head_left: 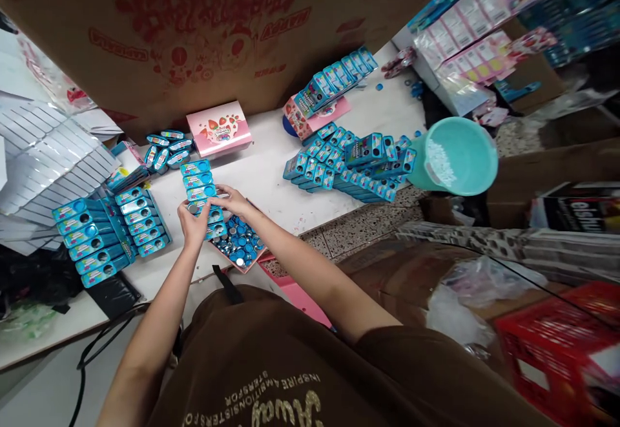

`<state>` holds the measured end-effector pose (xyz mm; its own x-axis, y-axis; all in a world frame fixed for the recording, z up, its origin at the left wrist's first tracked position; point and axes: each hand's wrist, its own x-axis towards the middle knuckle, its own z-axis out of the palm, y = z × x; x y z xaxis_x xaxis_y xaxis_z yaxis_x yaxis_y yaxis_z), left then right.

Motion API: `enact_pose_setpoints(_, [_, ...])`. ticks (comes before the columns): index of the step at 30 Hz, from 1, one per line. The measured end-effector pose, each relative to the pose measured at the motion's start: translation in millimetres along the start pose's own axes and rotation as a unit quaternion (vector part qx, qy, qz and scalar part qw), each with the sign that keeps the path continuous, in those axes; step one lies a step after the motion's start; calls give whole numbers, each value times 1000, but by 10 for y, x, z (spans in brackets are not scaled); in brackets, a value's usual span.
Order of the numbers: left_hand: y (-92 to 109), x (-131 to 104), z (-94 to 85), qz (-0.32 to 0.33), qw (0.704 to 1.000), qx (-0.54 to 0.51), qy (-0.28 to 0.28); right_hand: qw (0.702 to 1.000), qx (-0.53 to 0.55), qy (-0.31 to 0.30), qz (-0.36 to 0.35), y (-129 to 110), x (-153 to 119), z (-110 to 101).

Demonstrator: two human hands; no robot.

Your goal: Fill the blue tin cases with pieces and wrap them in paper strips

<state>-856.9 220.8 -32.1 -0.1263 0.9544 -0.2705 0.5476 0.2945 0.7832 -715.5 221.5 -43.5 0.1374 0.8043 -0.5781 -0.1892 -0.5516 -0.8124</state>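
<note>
A column of small blue boxes (198, 180) lies on the white table in front of me. My left hand (194, 221) is at the column's left side, its fingers closed round a small round silver-and-blue piece at a box's round opening. From the right, my right hand (231, 201) touches the same column, fingers bent against a box. Just below the hands sits a shallow tray (246, 268) full of round blue and silver pieces. More blue boxes stand in rows at the left (144, 223) and in a heap at the right (320, 162).
Behind the table rises a large brown carton (194, 39). A pink strawberry box (220, 130) stands against it, beside several small blue packs (167, 150). A turquoise tub (472, 156) is at the right edge, and a red crate (557, 343) is at the lower right.
</note>
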Motion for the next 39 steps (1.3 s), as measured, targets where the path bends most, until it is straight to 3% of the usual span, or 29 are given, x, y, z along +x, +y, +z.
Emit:
enact_pose_setpoints(7, [-137, 0, 67, 8, 998, -63, 1, 998, -18, 5, -54, 124, 0, 25])
enact_pose_setpoints(11, [-101, -10, 66, 28, 998, -49, 13, 999, -15, 2, -45, 155, 56, 14])
enact_pose_setpoints(15, [28, -87, -29, 124, 990, 3, 62, 999, -29, -3, -41, 103, 83, 30])
enact_pose_setpoints(18, [105, -187, -127, 219, 968, 69, 95, 998, 19, 34, -49, 46, 22, 20])
enact_pose_setpoints(20, [129, -244, -176, 279, 951, 120, 64, 992, 72, 94, -49, 54, -62, -49])
enact_pose_setpoints(22, [137, -272, -204, 336, 927, 167, -4, 982, 93, 157, -51, 139, -177, -178])
enact_pose_setpoints(26, [133, -221, -231, 421, 876, 216, -94, 971, 42, 230, -51, 530, -454, -484])
enact_pose_setpoints(31, [143, -82, -266, 479, 838, 230, -125, 957, 25, 289, -15, 1008, -755, -649])
enact_pose_setpoints(39, [184, -135, -354, 497, 801, 308, -125, 952, -52, 301, -30, 1267, -1014, -751])
